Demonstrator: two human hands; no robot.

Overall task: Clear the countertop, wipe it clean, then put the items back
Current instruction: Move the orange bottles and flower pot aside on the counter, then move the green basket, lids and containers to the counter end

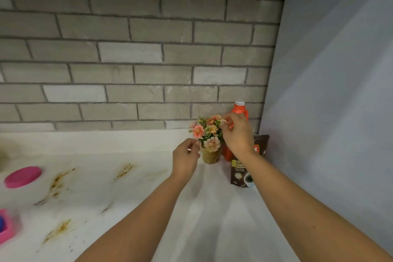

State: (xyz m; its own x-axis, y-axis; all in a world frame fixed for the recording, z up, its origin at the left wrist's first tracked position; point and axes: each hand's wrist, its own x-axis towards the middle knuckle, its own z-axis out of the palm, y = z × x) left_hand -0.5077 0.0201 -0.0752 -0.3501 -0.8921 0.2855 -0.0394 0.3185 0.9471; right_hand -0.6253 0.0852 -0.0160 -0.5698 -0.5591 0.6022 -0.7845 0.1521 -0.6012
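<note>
Countertop [131,187], white marble with brown stains, runs back to a brick wall [127,53] and stops at a grey side panel [329,70] on the right. Orange bottle [240,110], coffee pouch [239,171] and potted flowers [209,134] stand crowded in that corner, with a pink-lidded container [22,176] well apart at left. Right hand [236,134] pinches a top bloom. Left hand [186,155] is curled beside the lower blooms; its hold cannot be determined. Recommendation: grip the pot body, not the petals. Bottle and panel hem in the right, so open room lies leftward and toward the near edge.
</note>
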